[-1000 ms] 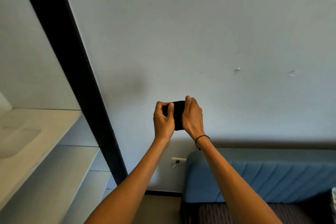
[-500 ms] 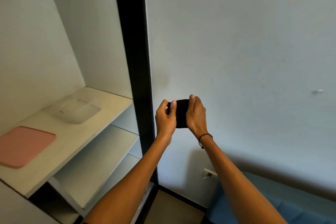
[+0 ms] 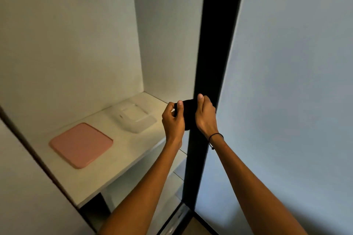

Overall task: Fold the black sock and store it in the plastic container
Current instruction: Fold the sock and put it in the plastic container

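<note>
The black sock (image 3: 189, 114) is bunched into a small dark bundle held in the air between both hands. My left hand (image 3: 172, 120) grips its left side and my right hand (image 3: 206, 118) grips its right side, thumbs on top. The clear plastic container (image 3: 135, 118) sits open on the white shelf (image 3: 118, 160), just left of my hands. A pink square lid (image 3: 81, 144) lies flat on the same shelf, further left. Much of the sock is hidden behind my fingers.
A black vertical frame post (image 3: 212, 74) rises right behind my hands at the shelf's right edge. A plain wall (image 3: 296, 82) lies to the right of it. Lower shelves (image 3: 172, 187) show below the top one.
The view has swung left: the bed has left the frame and the shelf with container and pink lid now fills the left. My hands keep the same hold on the sock.
</note>
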